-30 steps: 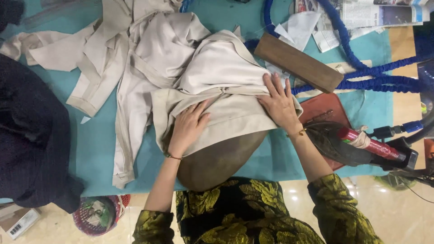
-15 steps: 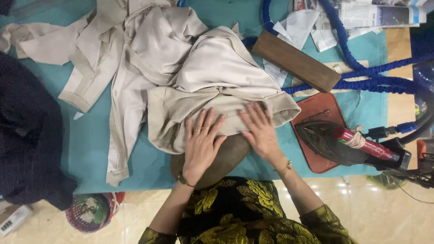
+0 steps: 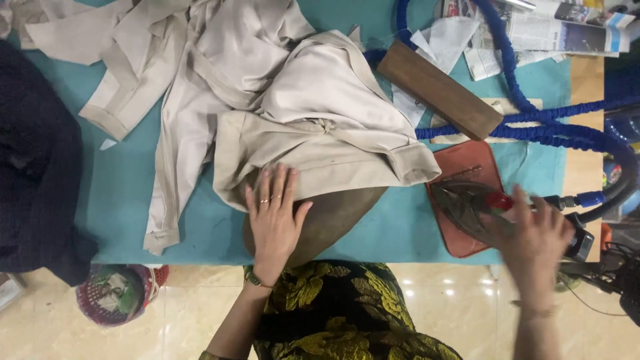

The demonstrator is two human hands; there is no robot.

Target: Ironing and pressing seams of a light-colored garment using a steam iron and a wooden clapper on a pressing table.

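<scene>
The left hand (image 3: 275,223) lies flat, fingers spread, pinning the beige garment (image 3: 313,133) over a brown pressing pad (image 3: 333,217) on the teal desk (image 3: 120,193). The right hand (image 3: 537,233), blurred, reaches the steam iron (image 3: 477,207) on its red mat (image 3: 460,167); whether its grip has closed cannot be told. Pressing appears about to begin: the iron needs lifting across to the pinned fabric.

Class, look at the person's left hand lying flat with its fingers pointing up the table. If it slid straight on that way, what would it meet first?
The left hand would probably run further onto the beige garment, whose hem its fingertips already touch.
</scene>
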